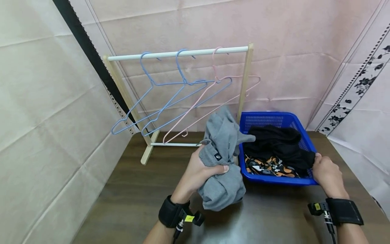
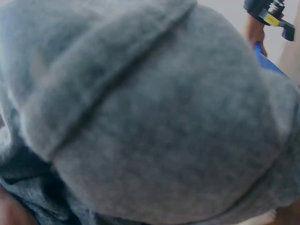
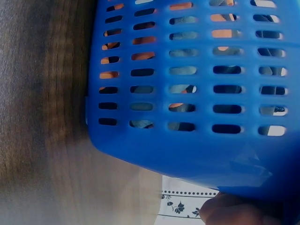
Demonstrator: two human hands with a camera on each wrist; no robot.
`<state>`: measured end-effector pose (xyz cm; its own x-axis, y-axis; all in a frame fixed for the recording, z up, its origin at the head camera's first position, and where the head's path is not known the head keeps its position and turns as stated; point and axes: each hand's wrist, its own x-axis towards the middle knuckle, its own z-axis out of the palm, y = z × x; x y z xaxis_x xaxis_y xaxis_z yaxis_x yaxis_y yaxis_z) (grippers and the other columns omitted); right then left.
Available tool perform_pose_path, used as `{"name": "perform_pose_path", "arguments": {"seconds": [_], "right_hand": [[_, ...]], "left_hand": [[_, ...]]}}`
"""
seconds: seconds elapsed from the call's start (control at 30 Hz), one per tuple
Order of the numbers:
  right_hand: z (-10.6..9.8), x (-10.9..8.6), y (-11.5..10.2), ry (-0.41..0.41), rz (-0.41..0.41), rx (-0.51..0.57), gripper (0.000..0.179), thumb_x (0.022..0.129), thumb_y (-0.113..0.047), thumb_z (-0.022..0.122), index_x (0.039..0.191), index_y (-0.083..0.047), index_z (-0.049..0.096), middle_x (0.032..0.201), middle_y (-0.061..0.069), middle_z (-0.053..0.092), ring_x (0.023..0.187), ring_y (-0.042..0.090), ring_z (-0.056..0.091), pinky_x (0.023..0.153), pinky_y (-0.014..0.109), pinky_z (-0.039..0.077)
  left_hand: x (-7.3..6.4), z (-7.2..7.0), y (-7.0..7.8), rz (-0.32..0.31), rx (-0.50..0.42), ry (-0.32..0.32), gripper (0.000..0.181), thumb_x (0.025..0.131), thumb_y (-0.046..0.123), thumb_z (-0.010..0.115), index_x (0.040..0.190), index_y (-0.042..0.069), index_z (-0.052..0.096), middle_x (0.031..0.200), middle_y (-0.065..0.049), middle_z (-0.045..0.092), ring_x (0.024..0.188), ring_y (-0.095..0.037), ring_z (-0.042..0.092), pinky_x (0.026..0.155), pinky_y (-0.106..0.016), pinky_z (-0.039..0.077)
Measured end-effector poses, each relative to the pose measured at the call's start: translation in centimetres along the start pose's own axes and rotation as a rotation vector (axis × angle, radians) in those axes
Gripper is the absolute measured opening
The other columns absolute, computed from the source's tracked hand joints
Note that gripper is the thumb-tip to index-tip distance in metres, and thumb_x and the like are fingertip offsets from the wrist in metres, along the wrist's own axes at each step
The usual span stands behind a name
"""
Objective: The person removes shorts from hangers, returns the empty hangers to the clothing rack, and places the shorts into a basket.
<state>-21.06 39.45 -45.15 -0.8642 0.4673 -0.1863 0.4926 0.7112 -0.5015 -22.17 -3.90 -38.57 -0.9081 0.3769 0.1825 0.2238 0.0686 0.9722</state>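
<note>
In the head view my left hand (image 1: 198,171) grips a bunched grey garment (image 1: 223,132) with a small black label, thumb across its front. The cloth hangs close over the table, just left of the blue basket (image 1: 271,180). That same grey fabric (image 2: 164,117) fills most of the left wrist view. My right hand (image 1: 329,174) holds the basket's right rim near its front corner. The slotted basket wall (image 3: 140,147) shows in the right wrist view, with my right fingers (image 3: 234,211) at its edge. Inside lie a black garment (image 1: 274,142) and an orange-and-black patterned cloth (image 1: 269,166).
Behind my left hand stands a rack with a white top rail (image 1: 122,58) and wooden posts (image 1: 245,74). Two blue hangers (image 1: 185,80) and a pink hanger (image 1: 217,80) hang from it. Pale cloth walls (image 1: 304,51) enclose the brown table (image 1: 128,203).
</note>
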Motion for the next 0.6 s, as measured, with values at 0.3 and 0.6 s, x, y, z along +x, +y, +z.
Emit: {"name": "perform_pose_path", "arguments": {"seconds": [0.3,0.6], "right_hand": [[-0.3,-0.1,-0.1,0.011,0.013,-0.003,0.078,0.114,-0.041,0.006,0.131,0.027,0.04,0.128,0.053,0.045,0.114,0.069,0.049,0.091,0.073,0.045],[0.0,0.1,-0.1,0.005,0.011,-0.007,0.08,0.113,-0.042,0.004,0.134,0.027,0.038,0.135,0.054,0.041,0.119,0.07,0.046,0.096,0.074,0.043]], "left_hand": [[2.9,2.6,2.8,0.107,0.021,-0.054,0.071,0.078,0.028,0.092,0.14,0.021,0.057,0.129,0.002,0.065,0.113,-0.017,0.063,0.101,-0.045,0.049],[5.7,5.1,4.3,0.183,0.03,-0.073,0.062,0.077,0.026,0.094,0.131,0.024,0.062,0.12,0.008,0.068,0.108,-0.011,0.065,0.095,-0.037,0.052]]}}
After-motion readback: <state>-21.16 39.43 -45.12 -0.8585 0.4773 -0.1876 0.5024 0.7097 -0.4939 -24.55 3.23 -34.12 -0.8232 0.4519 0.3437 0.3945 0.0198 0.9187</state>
